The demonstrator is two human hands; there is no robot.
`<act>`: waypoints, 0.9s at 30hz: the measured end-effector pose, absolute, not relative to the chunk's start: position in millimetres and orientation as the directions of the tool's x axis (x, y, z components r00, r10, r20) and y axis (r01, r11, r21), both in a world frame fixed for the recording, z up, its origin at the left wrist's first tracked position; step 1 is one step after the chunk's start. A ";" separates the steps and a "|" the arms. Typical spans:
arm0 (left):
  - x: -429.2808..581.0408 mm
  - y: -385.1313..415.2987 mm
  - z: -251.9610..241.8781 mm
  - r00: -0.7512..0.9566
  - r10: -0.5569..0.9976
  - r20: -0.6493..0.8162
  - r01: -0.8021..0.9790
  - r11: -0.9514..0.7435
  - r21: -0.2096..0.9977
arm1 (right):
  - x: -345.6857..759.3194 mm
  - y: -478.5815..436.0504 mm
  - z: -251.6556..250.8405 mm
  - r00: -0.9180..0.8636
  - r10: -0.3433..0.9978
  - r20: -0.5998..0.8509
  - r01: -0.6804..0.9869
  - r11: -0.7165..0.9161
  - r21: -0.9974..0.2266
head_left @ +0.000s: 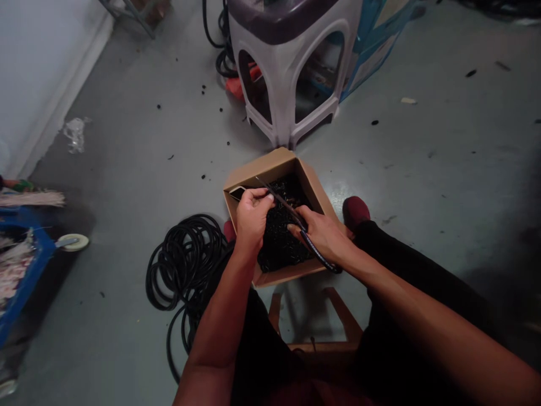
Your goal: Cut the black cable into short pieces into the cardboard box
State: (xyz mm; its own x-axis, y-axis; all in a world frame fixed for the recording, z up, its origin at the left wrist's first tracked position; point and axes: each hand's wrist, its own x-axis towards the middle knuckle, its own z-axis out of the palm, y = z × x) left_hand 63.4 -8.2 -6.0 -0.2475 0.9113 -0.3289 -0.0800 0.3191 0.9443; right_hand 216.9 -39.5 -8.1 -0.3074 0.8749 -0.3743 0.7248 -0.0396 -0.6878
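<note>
Left hand closed tight on thin dark blade; right hand in narrow pinch on black cable, blade lying against cable; both hands over cardboard box filled with black scraps; coiled cable on floor just beside box
</note>
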 end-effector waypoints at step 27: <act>68.7 -6.6 -4.8 -0.260 0.944 -0.205 -0.024 0.205 0.978 | 219.1 -34.7 1.7 -0.268 0.879 -0.394 0.772 -0.048 -0.634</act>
